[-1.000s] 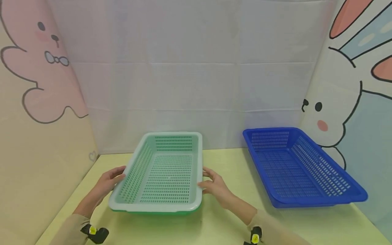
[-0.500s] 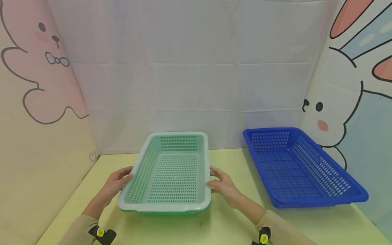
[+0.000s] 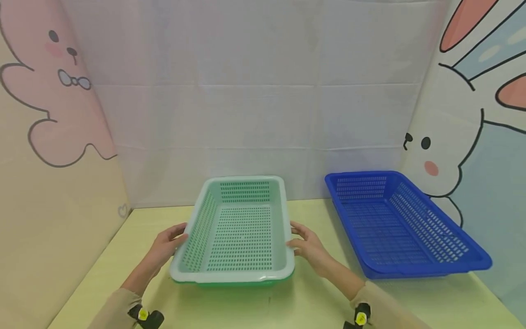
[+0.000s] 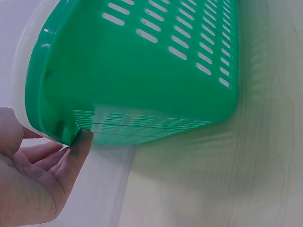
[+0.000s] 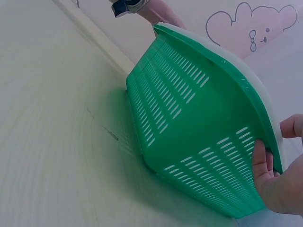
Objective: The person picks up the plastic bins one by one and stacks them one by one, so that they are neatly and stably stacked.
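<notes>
A rectangular slotted plastic basket (image 3: 232,277) has a pale rim and pale mint inside, with green below. In the wrist views a white rim sits directly above the green outer basket (image 4: 123,61), which looks like one basket nested in another. My left hand (image 3: 165,246) grips its left rim, thumb on top and fingertips (image 4: 83,137) underneath. On the opposite side my right hand (image 3: 311,251) holds the right rim the same way, fingers against the green wall (image 5: 203,113). Its underside is at or very near the tabletop; a slight gap cannot be ruled out.
To the right a larger blue slotted basket (image 3: 427,269) stands on the pale yellow table (image 3: 230,310), with nothing visible inside. A white cloth wall (image 3: 255,114) closes off the back. Side walls carry cartoon drawings of a pink animal (image 3: 74,132) and a rabbit (image 3: 448,151).
Both hands have moved the green and white basket steadily to the right, nearer the blue one. Their hold on its rims looks unchanged. The blue basket stays in place.
</notes>
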Available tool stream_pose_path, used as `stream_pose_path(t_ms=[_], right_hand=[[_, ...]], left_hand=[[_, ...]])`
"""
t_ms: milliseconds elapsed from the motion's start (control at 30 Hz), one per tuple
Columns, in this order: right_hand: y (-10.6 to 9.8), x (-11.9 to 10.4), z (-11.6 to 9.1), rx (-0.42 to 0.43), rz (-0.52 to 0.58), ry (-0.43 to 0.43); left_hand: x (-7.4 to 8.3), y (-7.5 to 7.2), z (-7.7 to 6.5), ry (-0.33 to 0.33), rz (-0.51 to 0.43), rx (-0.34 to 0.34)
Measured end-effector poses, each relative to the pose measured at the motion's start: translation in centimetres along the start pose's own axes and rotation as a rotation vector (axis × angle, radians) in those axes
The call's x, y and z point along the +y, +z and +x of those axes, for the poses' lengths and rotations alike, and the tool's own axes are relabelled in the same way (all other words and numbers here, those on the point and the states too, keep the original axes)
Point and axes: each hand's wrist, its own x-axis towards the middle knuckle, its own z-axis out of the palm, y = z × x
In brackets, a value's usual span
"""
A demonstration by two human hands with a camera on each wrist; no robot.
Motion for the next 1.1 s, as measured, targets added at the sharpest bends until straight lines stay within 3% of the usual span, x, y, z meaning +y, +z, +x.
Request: stream_pose_path(t_ms=[467, 1100], right_hand=[[-1.3, 0.0, -0.1, 0.084, -0.014, -0.002], [-2.6, -0.4, -0.1, 0.099, -0.021, -0.015]], left_hand=[[0.4, 1.7, 0.5, 0.018, -0.051, 0.01], [0.9, 3.2, 1.1, -0.006, -0.073, 0.031]])
